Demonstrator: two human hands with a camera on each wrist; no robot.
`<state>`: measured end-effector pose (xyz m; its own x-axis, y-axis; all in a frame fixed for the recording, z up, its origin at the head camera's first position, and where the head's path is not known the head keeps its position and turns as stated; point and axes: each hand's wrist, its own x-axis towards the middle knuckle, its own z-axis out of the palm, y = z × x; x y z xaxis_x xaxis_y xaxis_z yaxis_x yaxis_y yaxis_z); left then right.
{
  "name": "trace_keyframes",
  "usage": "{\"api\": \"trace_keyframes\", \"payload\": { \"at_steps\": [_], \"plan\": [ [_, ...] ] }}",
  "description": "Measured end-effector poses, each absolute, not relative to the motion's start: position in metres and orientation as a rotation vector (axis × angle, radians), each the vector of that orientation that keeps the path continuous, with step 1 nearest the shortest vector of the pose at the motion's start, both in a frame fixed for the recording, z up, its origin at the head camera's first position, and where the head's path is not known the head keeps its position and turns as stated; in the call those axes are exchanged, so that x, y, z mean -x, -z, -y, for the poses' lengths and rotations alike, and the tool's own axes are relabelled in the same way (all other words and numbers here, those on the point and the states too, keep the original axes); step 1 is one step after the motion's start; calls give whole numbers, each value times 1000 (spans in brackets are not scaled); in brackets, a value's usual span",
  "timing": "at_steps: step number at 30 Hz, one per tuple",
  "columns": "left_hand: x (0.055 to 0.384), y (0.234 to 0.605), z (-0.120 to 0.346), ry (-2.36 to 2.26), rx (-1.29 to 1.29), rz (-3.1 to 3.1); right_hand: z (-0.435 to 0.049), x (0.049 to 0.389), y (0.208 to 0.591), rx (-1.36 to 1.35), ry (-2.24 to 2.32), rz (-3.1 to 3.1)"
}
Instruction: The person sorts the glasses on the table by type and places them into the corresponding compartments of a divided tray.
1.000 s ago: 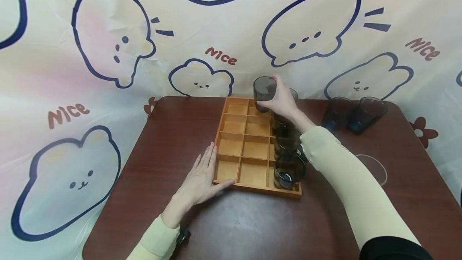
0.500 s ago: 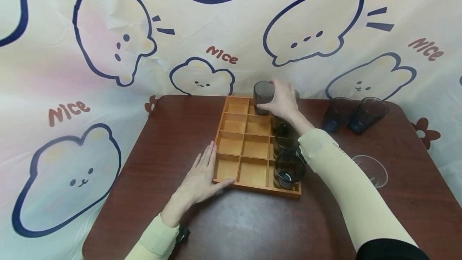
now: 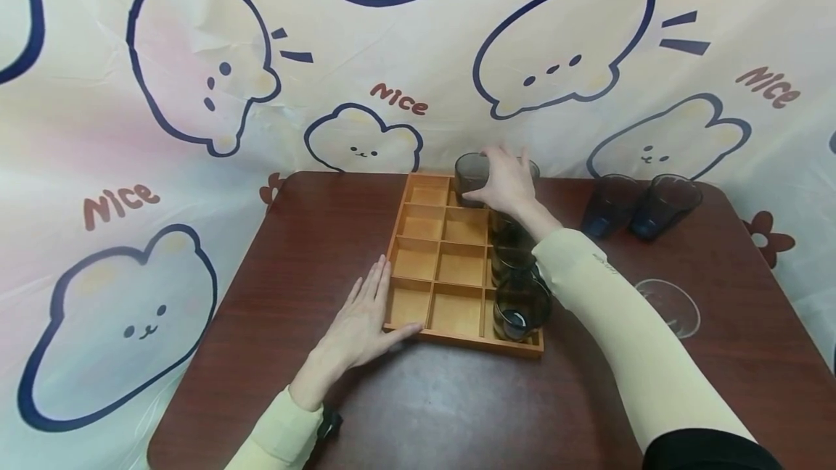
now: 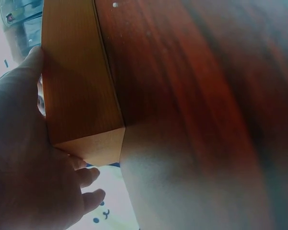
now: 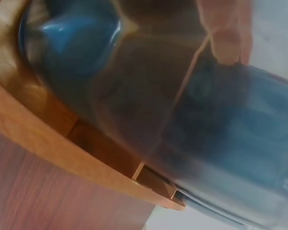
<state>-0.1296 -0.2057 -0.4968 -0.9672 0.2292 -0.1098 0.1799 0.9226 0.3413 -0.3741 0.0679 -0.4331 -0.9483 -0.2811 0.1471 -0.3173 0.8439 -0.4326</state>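
My right hand [image 3: 508, 181] grips a smoky grey drinking glass [image 3: 470, 171] by its sides, upright at the back middle compartment of a divided wooden tray [image 3: 480, 342]. Whether its base touches the compartment floor is hidden. Along the tray's right column stand several similar dark glasses, the nearest glass [image 3: 522, 308] at the front corner; my right forearm partly covers that row. My left hand [image 3: 358, 325] rests with straight fingers along the tray's left side, its thumb at the front edge. In the left wrist view, the hand lies against the tray's corner [image 4: 81, 72].
Two more dark glasses, a left glass [image 3: 610, 205] and a right glass [image 3: 666, 205], stand at the table's back right. A clear round object [image 3: 686, 332] lies near my right forearm. A patterned cloth [image 3: 215, 93] hangs close behind the brown table [image 3: 287, 260].
My right hand has lowered the glass into the back middle part of the tray. My left hand stays against the tray's side.
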Motion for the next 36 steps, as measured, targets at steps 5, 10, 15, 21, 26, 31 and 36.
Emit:
{"api": "trace_keyframes", "payload": {
  "at_steps": [5,10,15,21,26,31,36],
  "plan": [
    [130,497,205,-500,-315,-2931,-67,374,433,-484,-685,2973],
    [130,498,206,-498,-321,-2933,-66,375,433,-487,-654,3000],
    [131,496,205,-502,-307,-2916,-64,375,433,-470,-622,3036],
    [131,497,205,-509,-297,-2920,-63,374,432,-468,-559,3072],
    [131,497,205,-507,-285,-2912,-64,376,431,-510,-524,3083],
    [131,498,205,-507,-290,-2915,-65,376,432,-514,-540,3089],
    [132,498,206,-503,-287,-2919,-65,376,430,-523,-563,3086]
  ]
}}
